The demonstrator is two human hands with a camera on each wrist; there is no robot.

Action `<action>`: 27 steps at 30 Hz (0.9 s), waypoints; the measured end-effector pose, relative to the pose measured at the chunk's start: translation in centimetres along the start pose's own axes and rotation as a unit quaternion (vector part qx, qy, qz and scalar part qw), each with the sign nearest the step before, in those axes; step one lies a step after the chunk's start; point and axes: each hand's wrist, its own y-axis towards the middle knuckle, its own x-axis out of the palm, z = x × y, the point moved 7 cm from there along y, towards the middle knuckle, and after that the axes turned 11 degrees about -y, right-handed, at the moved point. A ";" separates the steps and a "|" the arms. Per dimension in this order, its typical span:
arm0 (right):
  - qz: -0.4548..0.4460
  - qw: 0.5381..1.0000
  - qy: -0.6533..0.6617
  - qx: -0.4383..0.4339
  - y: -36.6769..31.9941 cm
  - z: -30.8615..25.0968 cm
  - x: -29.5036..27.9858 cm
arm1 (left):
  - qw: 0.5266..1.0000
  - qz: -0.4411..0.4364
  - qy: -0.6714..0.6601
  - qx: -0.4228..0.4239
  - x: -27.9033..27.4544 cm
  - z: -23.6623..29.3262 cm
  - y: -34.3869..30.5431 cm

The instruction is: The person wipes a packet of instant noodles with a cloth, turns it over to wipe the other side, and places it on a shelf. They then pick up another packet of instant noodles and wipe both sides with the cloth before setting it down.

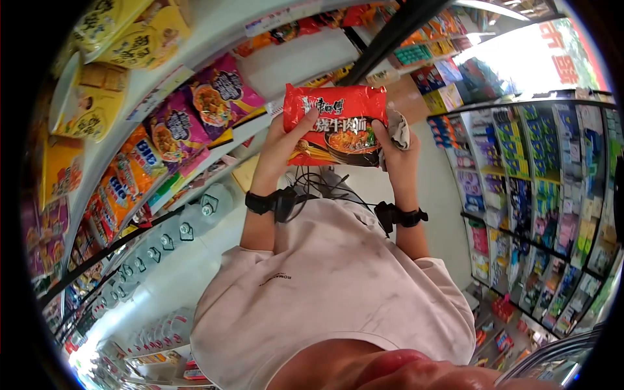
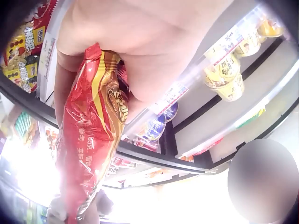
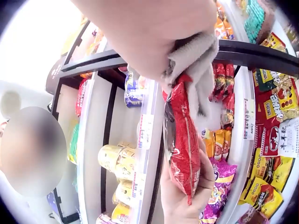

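Note:
A red packet of instant noodles [image 1: 335, 127] is held up in front of the chest, its printed front towards the head camera. My left hand [image 1: 279, 144] grips its left end, thumb across the front and the other fingers hidden behind. At the opposite end my right hand [image 1: 402, 155] pinches the packet with the thumb on its face. A crumpled grey cloth [image 3: 198, 58] is tucked in the right hand against the packet's end. Seen edge-on in the left wrist view, the packet [image 2: 88, 135] shows its red back and golden side.
Shelves on the left carry purple noodle packets [image 1: 175, 127], yellow noodle cups [image 1: 91, 101] and orange bags [image 1: 130, 169]. Large clear bottles [image 1: 211, 201] stand below them. A rack of small packaged goods [image 1: 520, 188] is on the right. Black cables [image 1: 312, 185] hang between the wrists.

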 end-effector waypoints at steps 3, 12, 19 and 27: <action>0.034 0.998 0.037 0.033 -1.7 0.6 -1.4 | 0.999 0.002 -0.013 -0.034 0.5 -1.0 -0.2; 0.075 0.956 0.266 0.094 -2.8 2.8 -8.2 | 0.994 -0.074 0.031 -0.070 4.2 -2.3 -0.5; 0.196 0.976 -0.087 -0.046 -5.1 -0.9 -14.4 | 0.972 -0.173 0.140 -0.074 10.8 -5.5 -1.3; 0.188 0.978 0.082 0.036 -7.5 2.3 -20.6 | 0.982 -0.138 0.132 -0.009 17.9 -8.2 -3.2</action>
